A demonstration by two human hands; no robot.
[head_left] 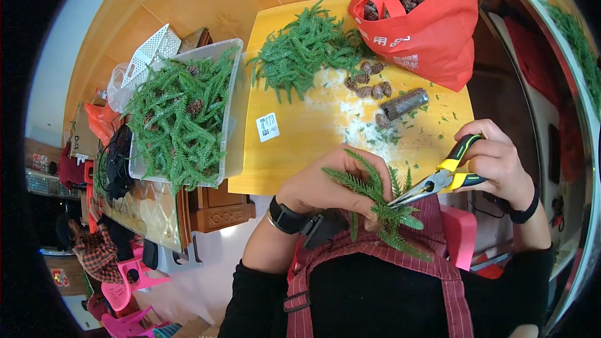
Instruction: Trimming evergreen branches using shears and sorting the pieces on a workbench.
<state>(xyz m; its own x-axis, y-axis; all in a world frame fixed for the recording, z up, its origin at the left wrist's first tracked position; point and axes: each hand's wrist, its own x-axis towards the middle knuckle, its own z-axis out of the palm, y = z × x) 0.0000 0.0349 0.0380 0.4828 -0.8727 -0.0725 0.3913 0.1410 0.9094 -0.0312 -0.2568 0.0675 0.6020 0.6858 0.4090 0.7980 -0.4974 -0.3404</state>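
My left hand is closed around a green artificial pine sprig, close in front of my apron. In my right hand is a pair of needle-nose pliers with black and yellow handles. The tips of the pliers reach into the middle of the sprig, beside my left fingers. Needles hide what exactly lies between the jaws. Past my hands on the yellow table are several loose pine cones, a dark cylindrical roll and a pile of green sprigs.
A clear plastic bin full of sprigs with pine cones stands left of the table. At the back right, a red bag holds many pine cones. A white label and white flakes lie on the tabletop. Another person sits far left near pink chairs.
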